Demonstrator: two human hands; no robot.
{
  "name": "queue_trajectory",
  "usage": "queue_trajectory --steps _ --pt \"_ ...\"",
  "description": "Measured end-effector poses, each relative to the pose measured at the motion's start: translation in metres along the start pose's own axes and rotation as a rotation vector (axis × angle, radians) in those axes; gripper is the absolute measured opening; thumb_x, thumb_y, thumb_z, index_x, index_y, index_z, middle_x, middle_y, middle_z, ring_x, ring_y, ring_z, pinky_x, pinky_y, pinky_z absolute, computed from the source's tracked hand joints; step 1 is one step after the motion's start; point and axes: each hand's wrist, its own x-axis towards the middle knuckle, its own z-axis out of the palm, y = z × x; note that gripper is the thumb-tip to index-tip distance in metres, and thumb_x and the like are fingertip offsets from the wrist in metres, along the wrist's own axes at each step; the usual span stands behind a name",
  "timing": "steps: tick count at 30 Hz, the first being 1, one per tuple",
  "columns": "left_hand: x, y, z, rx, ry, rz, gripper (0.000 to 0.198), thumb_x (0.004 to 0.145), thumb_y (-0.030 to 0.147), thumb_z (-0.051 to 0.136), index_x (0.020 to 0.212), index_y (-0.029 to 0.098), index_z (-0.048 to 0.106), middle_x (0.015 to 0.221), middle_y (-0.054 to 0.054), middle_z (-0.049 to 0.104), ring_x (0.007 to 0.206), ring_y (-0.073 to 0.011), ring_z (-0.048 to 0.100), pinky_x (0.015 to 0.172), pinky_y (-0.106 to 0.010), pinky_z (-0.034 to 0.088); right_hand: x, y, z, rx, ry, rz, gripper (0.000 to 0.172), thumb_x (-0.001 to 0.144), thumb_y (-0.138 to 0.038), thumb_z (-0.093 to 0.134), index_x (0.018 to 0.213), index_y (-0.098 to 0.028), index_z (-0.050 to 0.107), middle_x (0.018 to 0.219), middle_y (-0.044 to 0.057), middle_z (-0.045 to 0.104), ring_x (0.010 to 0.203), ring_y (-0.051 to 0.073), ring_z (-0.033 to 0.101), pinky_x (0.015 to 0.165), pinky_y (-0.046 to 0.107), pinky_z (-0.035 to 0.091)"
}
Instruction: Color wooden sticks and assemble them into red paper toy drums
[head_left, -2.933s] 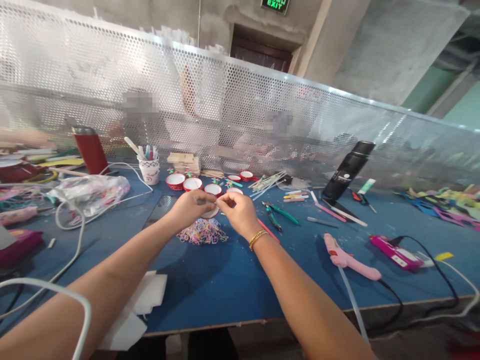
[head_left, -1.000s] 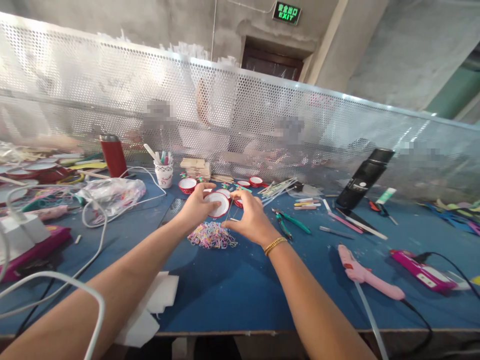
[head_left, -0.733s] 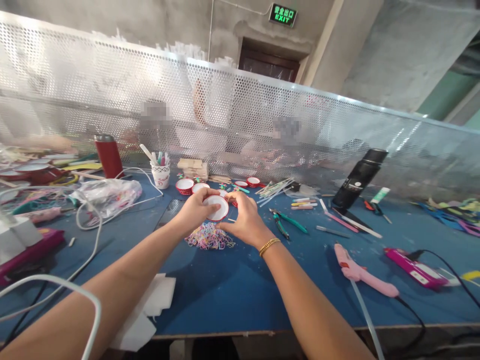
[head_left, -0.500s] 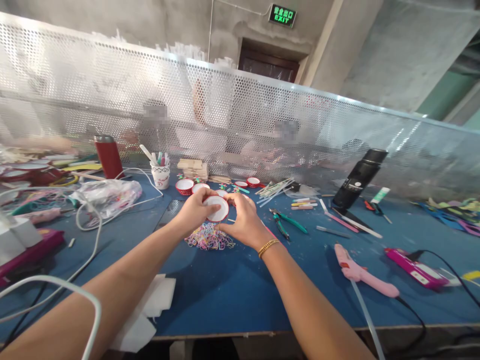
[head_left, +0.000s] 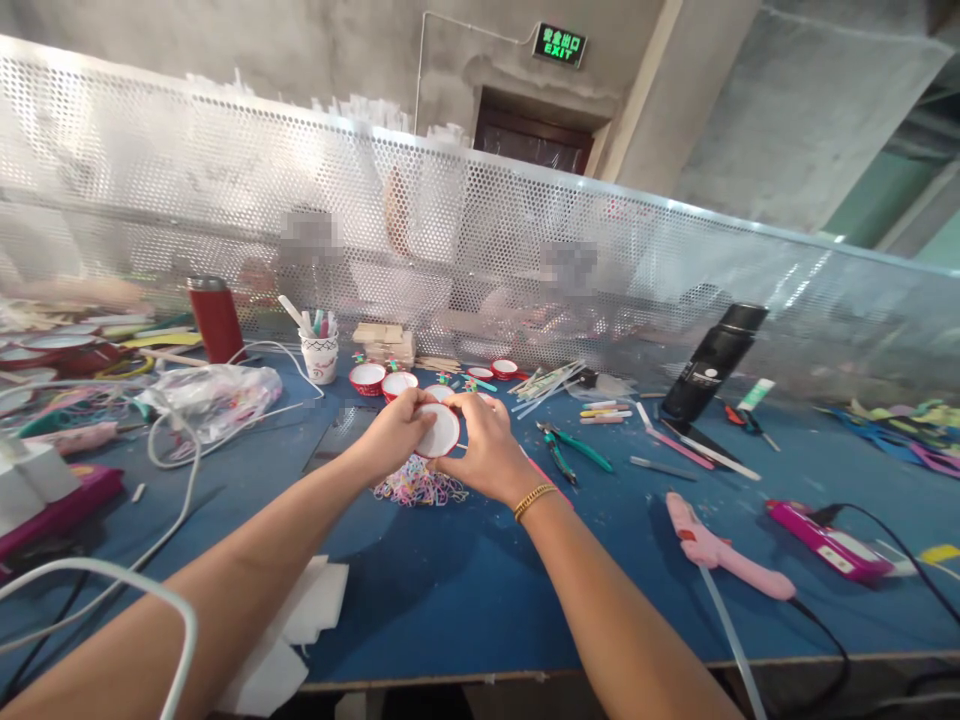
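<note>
Between my two hands is a small round paper cup [head_left: 438,432], white inside with a red rim, its opening tilted toward me. My left hand [head_left: 401,432] grips its left edge with the thumb over the rim. On the other side my right hand [head_left: 486,445], with a gold bracelet on the wrist, closes its fingers on the upper and right edge. A pile of thin multicoloured loops [head_left: 421,485] lies on the blue table just below the cup. Behind my hands stand similar red-and-white cups [head_left: 367,378], some with small colourful pieces at the rim.
Green-handled pliers [head_left: 574,450] and a pink glue gun [head_left: 727,550] lie to the right, near a black bottle [head_left: 716,365]. Left are a red flask [head_left: 216,320], a cup of pens [head_left: 320,357] and a white cable [head_left: 196,470]. A perforated metal screen [head_left: 465,230] borders the back.
The cup has turned slightly in my hands, and my left fingers have shifted along its rim. Both hands keep hold of it. The whole view has moved a little.
</note>
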Motion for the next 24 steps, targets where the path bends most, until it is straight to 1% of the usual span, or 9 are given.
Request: queue_trajectory --steps 2,5,9,17,20,24 --pt "-0.001 -0.001 0.001 0.018 -0.028 -0.008 0.014 0.073 0.025 0.064 0.084 0.019 0.059 0.069 0.001 0.06 0.062 -0.0158 0.053 0.056 -0.025 0.038 0.0 0.0 0.0 -0.012 -0.019 0.007 0.063 0.067 -0.038 0.078 0.119 -0.023 0.047 0.121 0.011 0.062 0.117 0.031 0.056 0.106 0.052 0.029" --pt "-0.002 -0.002 0.001 0.06 -0.023 -0.025 0.011 0.072 0.027 0.064 0.076 0.019 0.057 0.063 0.002 0.056 0.059 -0.0155 0.05 0.053 -0.025 0.035 -0.001 0.0 0.002 -0.018 -0.049 0.011 0.063 0.067 -0.039 0.078 0.119 -0.023 0.047 0.119 0.011 0.063 0.117 0.031 0.057 0.107 0.053 0.027" --pt "-0.002 -0.001 0.001 0.11 -0.022 -0.024 0.011 0.072 0.027 0.063 0.072 0.019 0.056 0.06 0.003 0.052 0.056 -0.0142 0.047 0.051 -0.024 0.032 -0.001 -0.002 0.003 -0.021 -0.07 0.013 0.062 0.067 -0.039 0.078 0.119 -0.021 0.047 0.117 0.011 0.063 0.116 0.031 0.057 0.104 0.052 0.031" --pt "-0.006 0.006 0.004 -0.058 -0.003 -0.083 0.015 0.07 0.03 0.067 0.074 0.019 0.056 0.059 0.004 0.053 0.054 -0.0131 0.047 0.051 -0.023 0.033 0.0 0.002 0.003 0.005 -0.084 0.034 0.061 0.07 -0.04 0.077 0.12 -0.02 0.048 0.117 0.01 0.063 0.11 0.031 0.059 0.097 0.05 0.038" --pt "-0.008 0.01 0.004 -0.108 0.018 -0.096 0.015 0.071 0.029 0.067 0.075 0.018 0.057 0.061 0.004 0.055 0.055 -0.0127 0.049 0.053 -0.024 0.035 0.002 0.003 0.006 0.087 -0.065 0.059 0.06 0.069 -0.038 0.079 0.119 -0.02 0.05 0.116 0.009 0.064 0.108 0.029 0.06 0.094 0.048 0.042" --pt "-0.008 0.013 0.002 -0.202 0.043 -0.106 0.019 0.072 0.03 0.068 0.083 0.017 0.06 0.066 0.001 0.06 0.059 -0.0137 0.053 0.055 -0.024 0.039 0.004 0.003 0.012 0.365 0.004 0.129 0.044 0.071 -0.035 0.077 0.108 -0.022 0.056 0.105 0.005 0.066 0.095 0.023 0.063 0.086 0.039 0.05"
